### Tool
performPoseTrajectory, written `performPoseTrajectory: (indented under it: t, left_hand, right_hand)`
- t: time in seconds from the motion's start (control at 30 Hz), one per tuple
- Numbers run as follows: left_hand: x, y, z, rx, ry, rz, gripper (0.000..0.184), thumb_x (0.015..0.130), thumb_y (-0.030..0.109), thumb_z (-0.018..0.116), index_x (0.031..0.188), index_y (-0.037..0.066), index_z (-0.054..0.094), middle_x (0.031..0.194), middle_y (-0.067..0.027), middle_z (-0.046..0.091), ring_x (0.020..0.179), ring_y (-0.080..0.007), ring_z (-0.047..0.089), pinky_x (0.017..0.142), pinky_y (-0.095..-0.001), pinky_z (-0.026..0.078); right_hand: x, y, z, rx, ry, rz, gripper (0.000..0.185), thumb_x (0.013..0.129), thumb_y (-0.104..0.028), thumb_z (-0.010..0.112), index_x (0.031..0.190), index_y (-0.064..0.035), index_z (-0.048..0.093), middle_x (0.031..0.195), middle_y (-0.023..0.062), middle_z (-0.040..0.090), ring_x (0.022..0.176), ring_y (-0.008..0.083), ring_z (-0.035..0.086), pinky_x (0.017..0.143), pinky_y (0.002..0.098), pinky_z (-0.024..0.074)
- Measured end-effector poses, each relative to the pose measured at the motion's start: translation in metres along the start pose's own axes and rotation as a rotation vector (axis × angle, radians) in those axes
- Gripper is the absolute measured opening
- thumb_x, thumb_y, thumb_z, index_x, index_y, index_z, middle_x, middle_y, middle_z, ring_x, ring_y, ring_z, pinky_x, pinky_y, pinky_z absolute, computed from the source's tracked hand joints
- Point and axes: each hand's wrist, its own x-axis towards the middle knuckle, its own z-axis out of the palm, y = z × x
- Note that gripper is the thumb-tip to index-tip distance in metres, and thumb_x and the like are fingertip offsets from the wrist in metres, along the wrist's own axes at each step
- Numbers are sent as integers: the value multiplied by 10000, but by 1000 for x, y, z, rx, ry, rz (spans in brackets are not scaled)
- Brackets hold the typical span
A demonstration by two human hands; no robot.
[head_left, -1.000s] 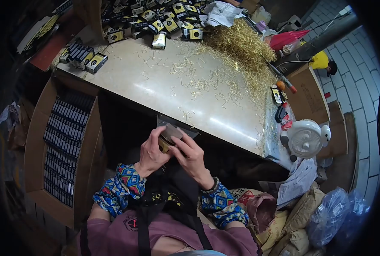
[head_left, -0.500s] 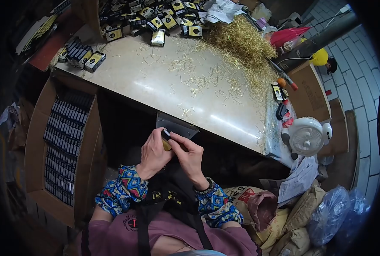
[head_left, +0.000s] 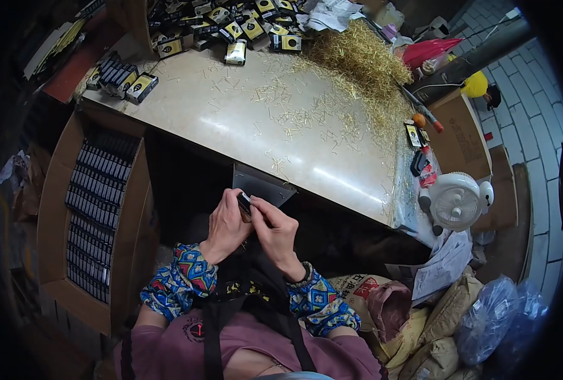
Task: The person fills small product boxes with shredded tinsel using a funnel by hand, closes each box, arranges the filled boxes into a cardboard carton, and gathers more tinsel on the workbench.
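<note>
Between my two hands is a small black box [head_left: 244, 201] with a pale strip on its end, held just in front of the table edge. My left hand [head_left: 223, 223] wraps round it from the left. From the right, my right hand [head_left: 274, 229] pinches its end with thumb and fingers. Most of the box is hidden behind the fingers. Similar black-and-yellow boxes [head_left: 253, 28] lie in a heap at the back of the table [head_left: 231, 126], and thin gold-coloured pins [head_left: 357, 60] are piled beside them.
An open carton [head_left: 53, 253] with rows of packed black boxes stands at my left. Several more boxes [head_left: 141, 87] sit on the table's left corner. A white fan [head_left: 455, 201] is off the right corner. Sacks [head_left: 446, 323] and plastic bags [head_left: 487, 310] lie at my right.
The box has turned a little in my fingers, so its yellow face no longer shows between my hands. My right hand has shifted slightly left and closer to my left.
</note>
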Motion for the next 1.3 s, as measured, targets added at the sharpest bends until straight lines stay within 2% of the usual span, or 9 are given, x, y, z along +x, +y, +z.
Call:
performPoseTrajectory:
  t: [0.13, 0.3, 0.43, 0.47, 0.6, 0.8, 0.9, 1.0, 1.3]
  left_hand:
    - [1, -3, 1, -111, 5, -73, 432, 815, 109, 699, 1138, 13, 428, 1002, -262, 586, 881, -479, 614, 698, -507, 502]
    - [1, -4, -6, -295, -107, -21, 551, 798, 150, 751, 1215, 16, 415, 984, -267, 608, 964, -443, 636, 783, -451, 519]
    - [52, -35, -53, -194, -162, -67, 401, 862, 207, 754, 1153, -13, 588, 982, -133, 675, 912, -196, 655, 808, -337, 525]
    - [82, -36, -71, -258, 9, -84, 348, 900, 293, 687, 1032, -24, 629, 940, -248, 665, 888, -375, 686, 750, -397, 534]
    - [205, -110, -148, 574, 299, -97, 521, 913, 490, 587, 961, -23, 665, 1141, -233, 590, 1114, -401, 484, 952, -514, 396]
    - [253, -118, -191, 790, 9, -482, 672, 799, 582, 666, 1188, 35, 653, 1270, -211, 589, 1248, -398, 462, 1010, -504, 384]
    - [251, -111, -187, 1136, 291, -139, 501, 755, 310, 775, 1135, 40, 590, 1156, -138, 531, 1128, -325, 469, 929, -472, 386]
    - [272, -86, -161, 1008, 267, 150, 405, 855, 304, 694, 1117, 14, 586, 1138, -161, 573, 1124, -340, 503, 909, -468, 418]
    - [365, -55, -11, 721, 155, -195, 537, 859, 419, 670, 1155, -18, 572, 1162, -228, 633, 1150, -393, 551, 989, -496, 413]
  right_hand:
    - [0, -6, 3, -333, -28, -438, 225, 792, 94, 667, 1015, 62, 648, 1041, 216, 684, 902, 360, 688, 771, 377, 567]
    - [3, 25, -3, -273, -56, -496, 240, 808, 95, 655, 1042, 41, 654, 1026, 194, 695, 872, 318, 694, 755, 355, 563]
    - [29, 22, -12, -184, -64, -327, 199, 879, 37, 650, 1076, 22, 676, 1099, 187, 694, 983, 329, 681, 855, 366, 542]
    - [34, 19, -10, -202, -64, -328, 203, 884, 30, 648, 1085, 22, 675, 1117, 193, 685, 1023, 332, 666, 875, 371, 536]
    - [53, 27, -8, -485, -184, -455, 335, 902, -52, 649, 1233, -15, 616, 1295, 227, 578, 1226, 392, 541, 1011, 465, 457]
    - [95, 45, 1, -813, -396, -445, 498, 992, -270, 529, 1439, -73, 433, 1509, 236, 363, 1414, 418, 319, 1138, 571, 276]
    - [135, 54, 12, -827, -444, -484, 502, 1007, -311, 483, 1432, -49, 431, 1515, 219, 364, 1436, 403, 285, 1156, 558, 246]
    - [189, 71, 3, -928, -428, -525, 520, 1016, -339, 450, 1407, 4, 443, 1505, 199, 391, 1452, 369, 271, 1171, 542, 223]
    - [229, 133, -103, -1121, -265, -200, 619, 1026, -432, 407, 1433, 35, 399, 1534, 198, 362, 1453, 363, 277, 1177, 554, 191]
